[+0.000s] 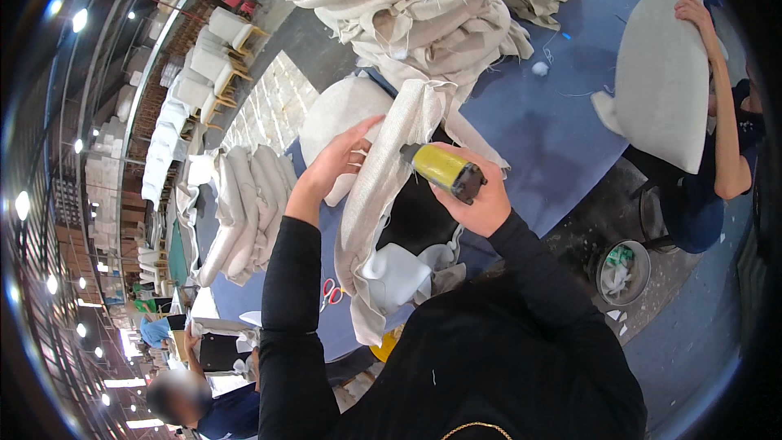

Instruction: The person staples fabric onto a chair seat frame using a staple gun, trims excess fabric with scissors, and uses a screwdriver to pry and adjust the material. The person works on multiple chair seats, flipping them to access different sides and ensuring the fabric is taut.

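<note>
A long, curved piece of beige cloth-covered furniture point(379, 179) sits at the centre of the view on the blue worktop point(538, 171), its upper end leaning toward one o'clock and its lower end toward seven. The right hand point(481, 200), just to the three o'clock side of it, has its fingers wrapped around a yellow tool point(440, 167), whose dark nose points toward ten o'clock at the cloth's edge. The left hand point(342, 155) is on the nine o'clock side with its fingers spread against the cloth; their tips are partly hidden, so I cannot tell whether they pinch it. White padding point(397, 273) shows at the piece's lower end, and red-handled scissors point(330, 294) lie near it at seven o'clock. A rounded beige cushion point(342, 106) sits behind the left hand at eleven o'clock, and a tall heap of beige covers point(415, 8) rises at twelve. More covers stand in a row point(244, 204) at nine o'clock. At two o'clock, a co-worker's hand point(692, 12) grips the top of a curved beige panel point(664, 73), while a bucket point(623, 273) stands on the floor between three and four.
</note>
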The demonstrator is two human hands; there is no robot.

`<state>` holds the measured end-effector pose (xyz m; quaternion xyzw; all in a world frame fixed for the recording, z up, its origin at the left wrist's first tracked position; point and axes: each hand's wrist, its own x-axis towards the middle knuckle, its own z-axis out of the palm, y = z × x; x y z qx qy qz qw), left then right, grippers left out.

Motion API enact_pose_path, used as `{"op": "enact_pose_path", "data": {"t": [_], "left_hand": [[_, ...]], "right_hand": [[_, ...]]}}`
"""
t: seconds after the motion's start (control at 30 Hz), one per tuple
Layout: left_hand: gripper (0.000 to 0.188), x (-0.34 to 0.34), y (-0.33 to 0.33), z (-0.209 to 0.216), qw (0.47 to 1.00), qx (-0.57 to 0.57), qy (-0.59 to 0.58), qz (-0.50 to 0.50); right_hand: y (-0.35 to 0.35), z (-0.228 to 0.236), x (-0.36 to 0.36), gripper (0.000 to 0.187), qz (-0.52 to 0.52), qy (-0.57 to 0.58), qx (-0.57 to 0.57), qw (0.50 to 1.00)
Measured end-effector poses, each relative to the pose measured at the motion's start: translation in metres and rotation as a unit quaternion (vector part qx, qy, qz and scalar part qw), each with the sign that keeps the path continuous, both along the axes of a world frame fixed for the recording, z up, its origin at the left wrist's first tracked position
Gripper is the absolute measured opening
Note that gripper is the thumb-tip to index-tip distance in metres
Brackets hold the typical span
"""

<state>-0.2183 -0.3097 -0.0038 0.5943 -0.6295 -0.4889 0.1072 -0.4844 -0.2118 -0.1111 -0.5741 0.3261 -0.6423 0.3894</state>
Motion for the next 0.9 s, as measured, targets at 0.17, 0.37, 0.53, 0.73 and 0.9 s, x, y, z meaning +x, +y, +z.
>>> {"op": "enact_pose_path", "data": {"t": [0.17,0.37,0.53,0.73,0.9], "left_hand": [[0.081,-0.017,0.001,-0.017,0.996,0.059,-0.012,0.062],[0.064,-0.032,0.018,-0.008,0.948,-0.264,-0.133,-0.115],[0.062,-0.036,0.022,0.0,0.935,-0.285,-0.154,-0.146],[0.073,-0.029,0.02,-0.002,0.921,-0.289,-0.196,-0.172],[0.082,-0.03,0.017,0.0,0.924,-0.273,-0.193,-0.186]], "right_hand": [[-0.004,0.001,-0.004,0.059,-0.016,0.03,-0.023,0.999],[-0.014,0.009,0.001,0.056,0.025,0.067,0.05,0.996],[-0.02,0.019,0.0,0.053,0.048,0.056,0.086,0.993],[-0.016,0.032,0.003,0.064,0.013,0.012,0.004,1.0],[-0.019,0.033,0.009,0.069,0.015,0.069,0.016,0.997]]}}
